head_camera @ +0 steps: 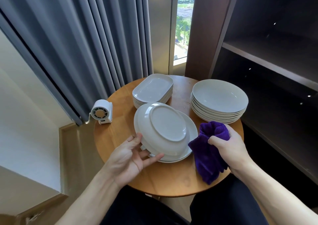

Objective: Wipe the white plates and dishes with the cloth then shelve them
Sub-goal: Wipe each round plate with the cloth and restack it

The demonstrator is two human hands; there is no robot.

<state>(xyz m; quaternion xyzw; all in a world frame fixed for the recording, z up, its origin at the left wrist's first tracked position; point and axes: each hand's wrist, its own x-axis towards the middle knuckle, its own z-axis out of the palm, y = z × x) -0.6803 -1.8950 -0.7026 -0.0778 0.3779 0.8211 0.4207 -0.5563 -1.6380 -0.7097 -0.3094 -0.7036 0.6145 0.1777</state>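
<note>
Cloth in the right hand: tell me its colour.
Deep purple. The cloth shows best in the head view, held in the right hand.

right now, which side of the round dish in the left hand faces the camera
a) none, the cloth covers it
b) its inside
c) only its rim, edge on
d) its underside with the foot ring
D: the round white dish that the left hand holds is turned over, showing its flat base and foot ring; the purple cloth hangs beside it from the right hand.
</note>
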